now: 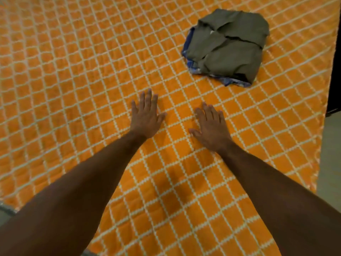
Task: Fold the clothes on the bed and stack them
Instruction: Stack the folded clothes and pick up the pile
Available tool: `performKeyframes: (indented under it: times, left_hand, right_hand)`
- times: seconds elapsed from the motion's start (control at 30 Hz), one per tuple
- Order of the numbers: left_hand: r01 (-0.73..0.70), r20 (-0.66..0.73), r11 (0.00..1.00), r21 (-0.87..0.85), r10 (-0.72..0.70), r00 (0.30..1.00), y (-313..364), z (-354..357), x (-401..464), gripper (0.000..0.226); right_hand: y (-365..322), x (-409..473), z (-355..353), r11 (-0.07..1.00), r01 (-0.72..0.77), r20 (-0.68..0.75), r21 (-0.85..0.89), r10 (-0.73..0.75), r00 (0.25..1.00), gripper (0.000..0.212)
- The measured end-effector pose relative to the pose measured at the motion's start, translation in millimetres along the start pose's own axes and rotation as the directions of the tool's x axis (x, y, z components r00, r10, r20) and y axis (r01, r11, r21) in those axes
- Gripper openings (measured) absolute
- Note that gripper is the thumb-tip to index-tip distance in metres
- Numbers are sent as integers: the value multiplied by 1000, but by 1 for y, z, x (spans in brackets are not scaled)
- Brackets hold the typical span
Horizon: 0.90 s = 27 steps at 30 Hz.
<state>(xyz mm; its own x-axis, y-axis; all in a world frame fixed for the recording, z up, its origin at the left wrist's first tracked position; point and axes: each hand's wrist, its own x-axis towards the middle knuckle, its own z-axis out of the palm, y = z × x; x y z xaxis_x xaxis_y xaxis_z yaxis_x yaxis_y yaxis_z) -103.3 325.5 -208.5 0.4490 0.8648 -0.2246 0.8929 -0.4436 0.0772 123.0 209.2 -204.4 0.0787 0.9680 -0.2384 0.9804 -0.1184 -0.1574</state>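
A folded olive-grey garment [228, 45] lies on top of a blue patterned garment [188, 43] in a small stack at the upper right of the bed. The blue cloth shows only along the stack's left and front edges. My left hand [147, 117] and my right hand [212, 126] lie palm down, fingers straight, on the orange bedspread [73, 89] in the middle of the view. Both hands hold nothing and sit apart from the stack, below and left of it.
The orange bedspread with a white grid pattern covers the bed. Its right edge [321, 145] drops to a pale floor [330, 163]. A dark object [335, 80] stands at the far right. A grey strip [7, 211] shows at the lower left corner.
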Motion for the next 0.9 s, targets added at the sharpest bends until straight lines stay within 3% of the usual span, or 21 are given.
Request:
performKeyframes:
  times: [0.13, 0.23, 0.3, 0.37, 0.47, 0.53, 0.6, 0.63, 0.77, 0.9]
  left_hand:
    - [34, -40, 999, -6, -34, 999, 25, 32, 16, 78]
    - [35, -94, 998, -55, -40, 995, 23, 37, 12, 75]
    - [29, -120, 996, -81, -38, 992, 23, 38, 12, 74]
    - [21, -138, 994, -107, -36, 990, 24, 38, 13, 73]
    - [17, -155, 991, -131, -38, 987, 23, 40, 12, 71]
    - [13, -169, 991, -134, -35, 985, 23, 40, 13, 71]
    - [5, -184, 991, -137, -31, 982, 22, 42, 13, 70]
    - [1, -193, 990, -142, -29, 981, 22, 43, 13, 70]
    - [-19, -215, 985, -174, -19, 976, 20, 44, 14, 70]
    - [-27, -233, 981, -192, -19, 972, 20, 45, 14, 71]
  right_hand:
    - [29, 32, -3, 977, -85, -291, 197, 141, 946, 69]
    - [50, 50, -26, 918, -180, -509, 354, 350, 786, 46]
    - [66, 60, -39, 900, -193, -568, 390, 400, 719, 34]
    - [84, 72, -48, 846, -221, -578, 486, 500, 645, 35]
    - [105, 100, -58, 643, -252, -415, 723, 696, 586, 58]
    - [115, 121, -68, 335, -226, -146, 915, 795, 588, 81]
    - [123, 138, -76, 27, -172, 81, 985, 801, 593, 93]
    - [127, 143, -79, -28, -177, 132, 984, 783, 608, 94]
    - [145, 156, -82, -14, -269, 196, 963, 721, 665, 79]
    - [153, 160, -85, -192, -338, 381, 921, 622, 684, 88]
